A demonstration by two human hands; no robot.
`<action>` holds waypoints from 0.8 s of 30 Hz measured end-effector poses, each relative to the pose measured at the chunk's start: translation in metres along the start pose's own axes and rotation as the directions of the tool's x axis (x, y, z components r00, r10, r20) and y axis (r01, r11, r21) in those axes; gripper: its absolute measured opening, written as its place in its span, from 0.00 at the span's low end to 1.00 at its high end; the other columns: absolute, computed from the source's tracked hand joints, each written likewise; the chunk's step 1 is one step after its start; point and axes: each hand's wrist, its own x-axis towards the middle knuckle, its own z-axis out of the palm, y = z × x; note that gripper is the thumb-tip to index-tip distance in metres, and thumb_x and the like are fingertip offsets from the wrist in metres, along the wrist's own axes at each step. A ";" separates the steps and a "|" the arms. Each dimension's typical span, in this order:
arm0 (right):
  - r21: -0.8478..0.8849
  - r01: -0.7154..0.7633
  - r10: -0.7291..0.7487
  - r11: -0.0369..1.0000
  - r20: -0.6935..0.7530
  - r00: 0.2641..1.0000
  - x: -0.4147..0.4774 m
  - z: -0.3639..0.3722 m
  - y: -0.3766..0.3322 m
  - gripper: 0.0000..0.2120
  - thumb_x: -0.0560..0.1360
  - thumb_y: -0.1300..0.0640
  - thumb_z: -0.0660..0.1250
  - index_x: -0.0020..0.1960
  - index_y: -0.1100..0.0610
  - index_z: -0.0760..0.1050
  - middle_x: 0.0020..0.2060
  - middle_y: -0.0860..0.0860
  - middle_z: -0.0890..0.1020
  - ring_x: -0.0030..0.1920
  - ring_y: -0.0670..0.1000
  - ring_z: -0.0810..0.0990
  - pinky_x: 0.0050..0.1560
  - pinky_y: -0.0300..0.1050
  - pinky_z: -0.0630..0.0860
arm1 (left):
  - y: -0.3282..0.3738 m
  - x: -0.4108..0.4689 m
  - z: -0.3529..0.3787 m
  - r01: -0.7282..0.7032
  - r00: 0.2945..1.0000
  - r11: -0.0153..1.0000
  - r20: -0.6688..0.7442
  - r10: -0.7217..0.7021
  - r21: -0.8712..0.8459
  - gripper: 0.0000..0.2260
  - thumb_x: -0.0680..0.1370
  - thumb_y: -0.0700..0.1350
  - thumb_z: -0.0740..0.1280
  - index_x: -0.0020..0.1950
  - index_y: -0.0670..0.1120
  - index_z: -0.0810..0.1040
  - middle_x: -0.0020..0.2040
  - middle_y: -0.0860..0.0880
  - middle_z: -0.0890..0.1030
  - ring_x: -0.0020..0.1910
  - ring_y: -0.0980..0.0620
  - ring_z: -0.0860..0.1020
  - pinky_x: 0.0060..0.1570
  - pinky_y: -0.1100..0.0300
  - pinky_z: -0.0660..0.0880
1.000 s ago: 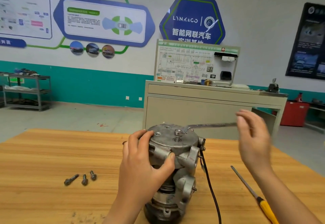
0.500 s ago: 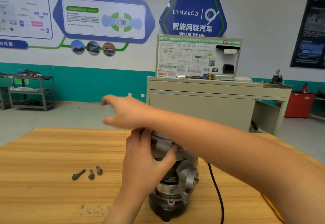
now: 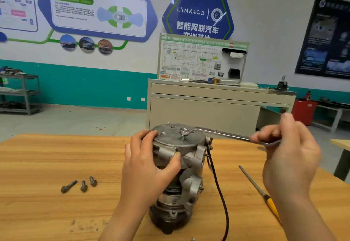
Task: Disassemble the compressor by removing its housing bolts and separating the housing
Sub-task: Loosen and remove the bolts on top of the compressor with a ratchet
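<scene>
A grey metal compressor stands upright on the wooden table. My left hand grips its upper housing from the left side. A ring wrench sits on a raised bolt on the housing top, its handle pointing right. My right hand holds the far end of that handle with its fingers closed around it. Three removed bolts lie on the table to the left of the compressor.
A yellow-handled screwdriver lies on the table to the right, under my right forearm. A black cable hangs from the compressor's right side. A beige cabinet with a wiring display board stands behind the table.
My right arm, which reached across to the left over the compressor half a second ago, has swung back to the right with the wrench handle. My left hand kept its grip.
</scene>
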 end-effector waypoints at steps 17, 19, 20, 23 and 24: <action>-0.529 0.696 0.440 0.485 0.836 0.328 0.015 0.211 0.009 0.05 0.77 0.62 0.59 0.48 0.61 0.73 0.40 0.53 0.79 0.42 0.55 0.78 0.43 0.46 0.75 | 0.002 0.000 -0.001 0.045 0.995 0.995 0.088 -0.053 0.091 0.34 0.63 0.68 0.53 0.64 0.54 0.67 0.58 0.59 0.64 0.53 0.66 0.56 0.50 0.65 0.62; -0.333 0.891 0.223 0.310 0.936 0.272 -0.017 0.207 -0.016 0.10 0.77 0.62 0.57 0.54 0.56 0.75 0.36 0.49 0.76 0.39 0.53 0.75 0.58 0.53 0.67 | 0.005 0.000 -0.006 0.055 0.990 0.996 0.125 -0.063 0.071 0.25 0.62 0.68 0.54 0.53 0.58 0.67 0.47 0.62 0.68 0.46 0.65 0.63 0.40 0.67 0.64; -0.247 0.934 0.096 0.259 0.969 0.229 -0.033 0.199 -0.028 0.09 0.77 0.60 0.57 0.49 0.54 0.76 0.30 0.47 0.71 0.34 0.51 0.71 0.63 0.56 0.62 | 0.005 0.002 -0.005 0.038 0.990 0.995 0.131 -0.051 0.097 0.21 0.64 0.66 0.55 0.52 0.59 0.67 0.46 0.63 0.71 0.45 0.66 0.67 0.39 0.68 0.65; -0.228 0.935 -0.189 0.271 0.940 0.284 -0.061 0.155 -0.048 0.19 0.78 0.46 0.58 0.34 0.54 0.76 0.23 0.46 0.69 0.30 0.49 0.69 0.66 0.57 0.61 | 0.012 0.007 -0.008 -0.034 0.993 0.937 0.115 -0.007 0.348 0.35 0.52 0.35 0.72 0.59 0.45 0.72 0.54 0.44 0.77 0.54 0.51 0.76 0.51 0.61 0.62; -0.239 0.908 -0.294 0.343 0.891 0.346 -0.065 0.132 -0.050 0.21 0.76 0.44 0.58 0.32 0.54 0.77 0.24 0.46 0.74 0.31 0.48 0.73 0.65 0.55 0.64 | 0.009 0.008 -0.008 -0.009 0.989 0.914 0.138 -0.052 0.406 0.15 0.79 0.48 0.62 0.64 0.44 0.70 0.60 0.44 0.73 0.61 0.51 0.71 0.58 0.62 0.57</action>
